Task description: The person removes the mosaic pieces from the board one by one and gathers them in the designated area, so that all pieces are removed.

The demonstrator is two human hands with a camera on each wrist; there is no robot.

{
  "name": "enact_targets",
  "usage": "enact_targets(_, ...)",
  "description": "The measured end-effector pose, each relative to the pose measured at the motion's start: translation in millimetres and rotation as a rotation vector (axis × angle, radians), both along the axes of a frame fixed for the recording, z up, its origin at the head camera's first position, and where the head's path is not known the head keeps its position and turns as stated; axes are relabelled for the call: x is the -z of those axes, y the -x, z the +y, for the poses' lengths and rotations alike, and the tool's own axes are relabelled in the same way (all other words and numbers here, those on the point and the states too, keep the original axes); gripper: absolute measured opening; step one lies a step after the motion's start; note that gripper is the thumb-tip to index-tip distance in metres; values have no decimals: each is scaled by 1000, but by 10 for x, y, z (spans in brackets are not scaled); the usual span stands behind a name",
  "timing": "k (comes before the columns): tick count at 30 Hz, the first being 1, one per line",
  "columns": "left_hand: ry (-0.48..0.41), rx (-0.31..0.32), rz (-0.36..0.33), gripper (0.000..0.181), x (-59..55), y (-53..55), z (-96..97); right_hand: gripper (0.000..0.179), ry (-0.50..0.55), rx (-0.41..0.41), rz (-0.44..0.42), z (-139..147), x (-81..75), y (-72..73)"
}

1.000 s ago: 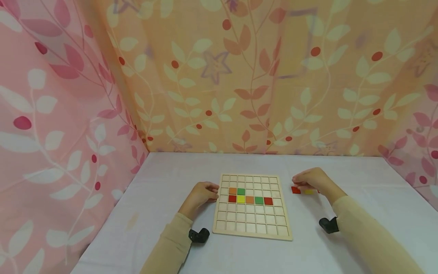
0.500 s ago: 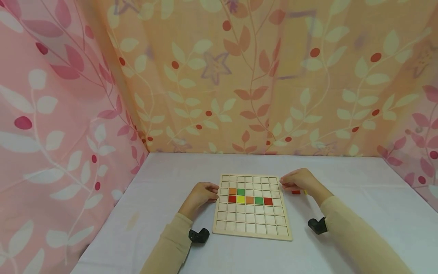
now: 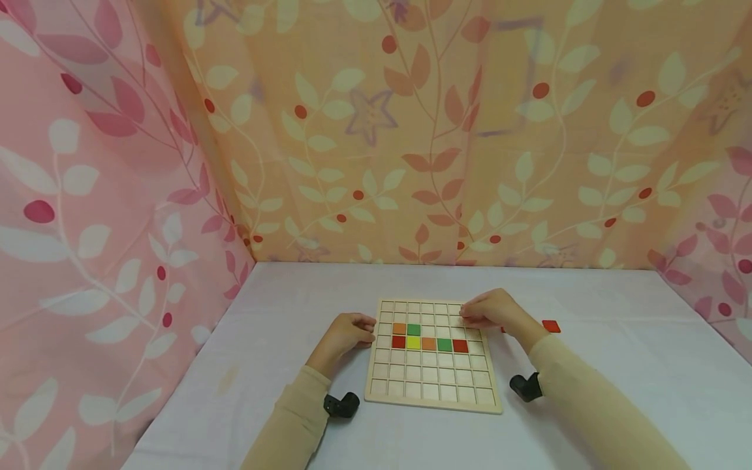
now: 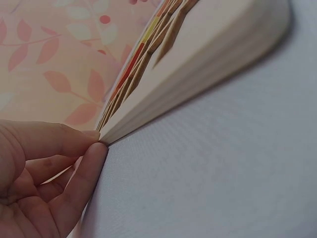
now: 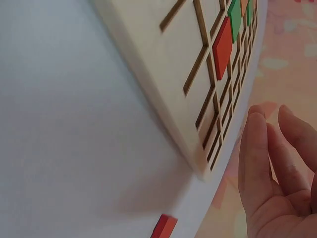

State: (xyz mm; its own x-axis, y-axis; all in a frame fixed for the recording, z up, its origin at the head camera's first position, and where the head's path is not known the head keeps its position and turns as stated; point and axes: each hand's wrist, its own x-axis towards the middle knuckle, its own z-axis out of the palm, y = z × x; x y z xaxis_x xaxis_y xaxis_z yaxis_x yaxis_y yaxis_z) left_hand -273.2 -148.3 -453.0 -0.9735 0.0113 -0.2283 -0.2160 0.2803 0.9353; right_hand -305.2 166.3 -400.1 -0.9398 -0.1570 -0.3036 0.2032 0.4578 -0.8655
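A pale wooden grid board (image 3: 431, 373) lies on the white-covered table. Coloured square tiles sit in two of its rows, among them an orange tile (image 3: 399, 328), a yellow tile (image 3: 414, 342) and a green tile (image 3: 444, 344). My left hand (image 3: 346, 331) holds the board's left edge, thumb and forefinger meeting on it in the left wrist view. Over the board's upper right edge hovers my right hand (image 3: 496, 310). Its fingers (image 5: 255, 144) appear bent towards each other in the right wrist view, and I cannot tell whether a tile is between them.
Right of the board lies a red tile (image 3: 551, 326), with another red tile (image 5: 164, 227) closer to the board, mostly hidden by my right hand in the head view. Patterned cloth (image 3: 352, 130) hangs behind the table and along both sides. Each wrist wears a black camera (image 3: 525, 388).
My right hand has moved left from the loose tiles to above the board's right edge, uncovering the far red tile. The left hand and board have stayed in place.
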Motion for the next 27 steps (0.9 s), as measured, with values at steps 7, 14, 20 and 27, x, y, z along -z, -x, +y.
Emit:
enact_targets(7,21,6,4,34,2,-8,0,28,5,-37,27,-168,72,9)
enact_targets(14,24,6,5,34,1,-5,3,25,32,-58,12,-311,100,-7)
enact_targets(20,26,5,6,35,-3,-12,-3,24,68,-73,0,-403,113,-22)
enact_targets(27,19,17,17,33,0,-12,-6,26,108,-65,-69,-509,118,-27)
